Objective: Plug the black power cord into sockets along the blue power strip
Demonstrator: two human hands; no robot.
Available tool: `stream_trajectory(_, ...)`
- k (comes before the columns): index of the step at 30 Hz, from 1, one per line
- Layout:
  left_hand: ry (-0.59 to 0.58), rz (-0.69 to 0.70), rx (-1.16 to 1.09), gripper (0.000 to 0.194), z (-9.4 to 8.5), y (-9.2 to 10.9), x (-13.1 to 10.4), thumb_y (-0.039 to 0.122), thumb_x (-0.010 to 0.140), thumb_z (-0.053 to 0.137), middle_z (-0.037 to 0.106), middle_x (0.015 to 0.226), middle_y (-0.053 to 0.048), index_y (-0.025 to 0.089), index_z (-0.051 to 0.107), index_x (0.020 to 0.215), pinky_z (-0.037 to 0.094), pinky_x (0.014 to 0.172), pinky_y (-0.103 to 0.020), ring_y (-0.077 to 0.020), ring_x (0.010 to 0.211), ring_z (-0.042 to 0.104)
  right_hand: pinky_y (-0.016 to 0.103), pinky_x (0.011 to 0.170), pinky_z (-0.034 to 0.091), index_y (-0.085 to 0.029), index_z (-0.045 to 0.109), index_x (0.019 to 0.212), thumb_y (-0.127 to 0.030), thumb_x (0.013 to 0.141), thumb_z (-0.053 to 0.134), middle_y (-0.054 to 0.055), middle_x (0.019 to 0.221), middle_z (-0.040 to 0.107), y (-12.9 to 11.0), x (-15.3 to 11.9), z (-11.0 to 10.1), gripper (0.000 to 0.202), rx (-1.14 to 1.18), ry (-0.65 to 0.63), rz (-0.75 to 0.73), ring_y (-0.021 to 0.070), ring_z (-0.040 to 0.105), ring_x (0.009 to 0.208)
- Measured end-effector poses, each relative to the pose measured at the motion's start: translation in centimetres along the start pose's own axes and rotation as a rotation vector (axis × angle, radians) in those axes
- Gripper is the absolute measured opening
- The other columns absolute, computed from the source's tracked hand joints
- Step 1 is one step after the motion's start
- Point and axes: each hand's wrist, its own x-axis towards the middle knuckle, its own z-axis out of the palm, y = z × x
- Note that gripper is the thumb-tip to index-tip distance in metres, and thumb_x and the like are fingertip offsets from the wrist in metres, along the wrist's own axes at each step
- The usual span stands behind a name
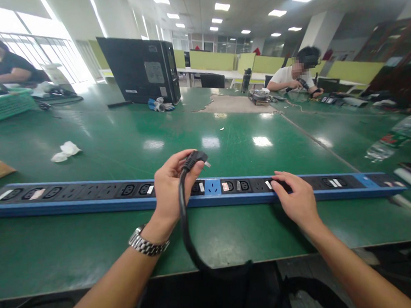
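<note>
My left hand (167, 188) is closed around a black power plug (196, 159), its metal prongs pointing right, just above a long power strip (88, 207). A thick black cable (185, 222) hangs from the plug down past the table edge. The strip has a blue frame, a row of black sockets with small labels, and a blue socket (213, 187) right of my left hand. Farther right, my right hand (297, 196) rests on the strip with thumb and fingers gripping across it; its fingers partly hide the sockets there.
Behind the strip, a black computer tower (142, 73) stands on the green table with gloves (161, 104) beside it. Crumpled tissue (66, 150) and a green basket (2, 103) lie left, a plastic bottle (396, 134) right. Two other people sit at the far sides.
</note>
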Motion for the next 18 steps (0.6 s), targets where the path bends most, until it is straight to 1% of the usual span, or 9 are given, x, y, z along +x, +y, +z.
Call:
stream_trajectory(1,0.005,0.017,0.006,0.031,0.5,0.7,0.2,0.034,0.081,0.073,0.076,0.098,-0.005,0.018,0.067,0.106,0.058,0.079,-0.032,-0.0187,0.085,0.072,0.041,0.093,0.048,-0.017,0.072,0.092,-0.045,0.087,0.054,0.011,0.104,0.075,-1.1,0.5,-0.7,0.034,0.106,-0.006,0.075,0.0256,0.068,0.102)
stream_trajectory(2,-0.030,0.044,0.035,0.032,1.2,1.4,0.2,0.032,0.078,0.076,0.075,0.096,-0.004,0.019,0.067,0.106,0.057,0.080,-0.033,-0.0189,0.086,0.071,0.038,0.088,0.051,-0.016,0.071,0.093,-0.048,0.087,0.054,0.011,0.099,0.075,-2.5,1.1,-1.4,0.037,0.207,-0.026,0.137,0.0241,0.069,0.096)
stream_trajectory(4,-0.149,0.114,0.136,0.037,3.2,2.7,0.0,0.024,0.073,0.078,0.075,0.095,-0.003,0.020,0.066,0.108,0.055,0.082,-0.035,-0.0201,0.087,0.070,0.033,0.075,0.053,-0.016,0.069,0.103,-0.055,0.087,0.053,0.008,0.087,0.075,-5.7,2.0,-3.0,0.046,0.335,-0.130,0.193,0.0205,0.070,0.081)
stream_trajectory(6,-0.240,0.198,0.256,0.039,5.4,3.6,-0.5,0.020,0.073,0.076,0.075,0.094,-0.002,0.021,0.064,0.111,0.053,0.083,-0.038,-0.0223,0.089,0.068,0.028,0.061,0.049,-0.017,0.066,0.115,-0.058,0.085,0.055,0.003,0.072,0.071,-8.5,2.5,-4.2,0.052,0.279,-0.318,0.152,0.0173,0.065,0.063)
stream_trajectory(8,-0.301,0.259,0.342,0.042,7.0,3.9,-0.9,0.020,0.076,0.074,0.074,0.096,-0.003,0.022,0.062,0.116,0.052,0.083,-0.039,-0.0235,0.091,0.066,0.027,0.054,0.043,-0.020,0.068,0.116,-0.053,0.085,0.057,0.000,0.066,0.067,-10.0,2.9,-4.8,0.047,0.090,-0.442,0.073,0.0157,0.060,0.055)
stream_trajectory(10,-0.372,0.279,0.372,0.052,7.5,3.6,-1.0,0.023,0.077,0.074,0.073,0.103,-0.005,0.022,0.056,0.127,0.051,0.086,-0.039,-0.0238,0.095,0.065,0.027,0.056,0.041,-0.020,0.073,0.109,-0.046,0.086,0.056,0.001,0.068,0.069,-9.8,3.3,-4.9,0.038,-0.088,-0.488,0.013,0.0163,0.060,0.058)
stream_trajectory(13,-0.469,0.264,0.459,0.064,6.6,1.9,-1.2,0.030,0.077,0.076,0.068,0.120,-0.008,0.020,0.050,0.135,0.048,0.094,-0.041,-0.0259,0.110,0.060,0.029,0.063,0.044,-0.017,0.076,0.106,-0.042,0.086,0.053,0.005,0.080,0.074,-7.7,3.9,-4.2,0.039,-0.189,-0.560,0.018,0.0192,0.065,0.069)
stream_trajectory(16,-0.493,0.224,0.627,0.055,5.1,0.0,-1.7,0.039,0.081,0.073,0.064,0.128,-0.009,0.019,0.055,0.129,0.044,0.100,-0.045,-0.0290,0.119,0.055,0.029,0.072,0.048,-0.014,0.077,0.108,-0.041,0.086,0.052,0.008,0.095,0.077,-6.0,4.3,-3.4,0.042,-0.210,-0.623,0.054,0.0215,0.068,0.082)
stream_trajectory(18,-0.507,0.214,0.685,0.052,4.6,-0.8,-2.1,0.044,0.084,0.069,0.064,0.128,-0.009,0.019,0.057,0.128,0.042,0.101,-0.046,-0.0293,0.120,0.054,0.029,0.074,0.049,-0.015,0.076,0.110,-0.041,0.087,0.051,0.008,0.099,0.077,-5.8,4.5,-3.0,0.043,-0.239,-0.630,0.057,0.0218,0.069,0.086)
